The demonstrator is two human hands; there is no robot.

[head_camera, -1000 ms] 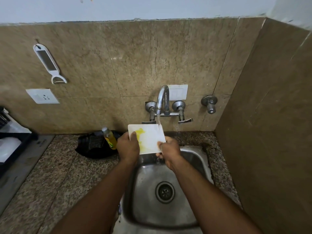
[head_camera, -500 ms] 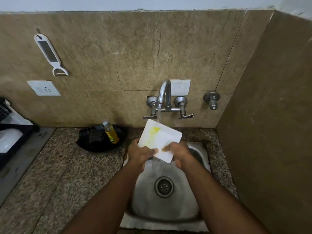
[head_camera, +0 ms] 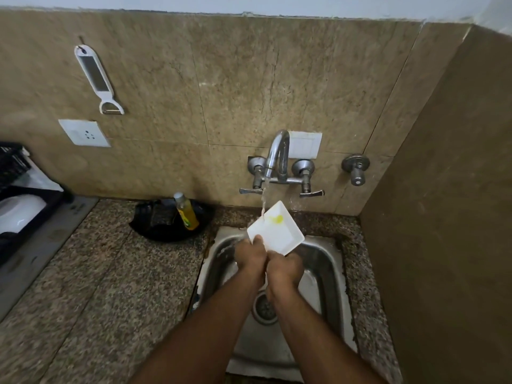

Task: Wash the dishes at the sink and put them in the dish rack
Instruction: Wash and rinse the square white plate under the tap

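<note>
Both hands meet over the steel sink [head_camera: 331, 268] at the near corner of a white square dish [head_camera: 277, 231]. The left hand [head_camera: 250, 257] has its grip pinching the dish: the thumb lies on the upper face at the dish's 7 o'clock corner and the other fingers curl out of sight below. The right hand [head_camera: 284, 268] touches the left at its 3 o'clock side, fingers curled under the dish's near edge; its grip is closed on that edge, though the fingertips are hidden.

The dish is held tilted above the back of the sink, far corner pointing to 12 o'clock. A yellow smear [head_camera: 277, 218] sits near that far corner. Water from the faucet [head_camera: 277, 153] strikes the dish at its 10 o'clock edge.

On the counter [head_camera: 110, 273], at 9 o'clock from the dish, a bottle of yellow liquid [head_camera: 187, 214] leans in a black bowl [head_camera: 155, 225]. The dish rack [head_camera: 25, 206] stands at the far 9 o'clock edge, well apart.
</note>
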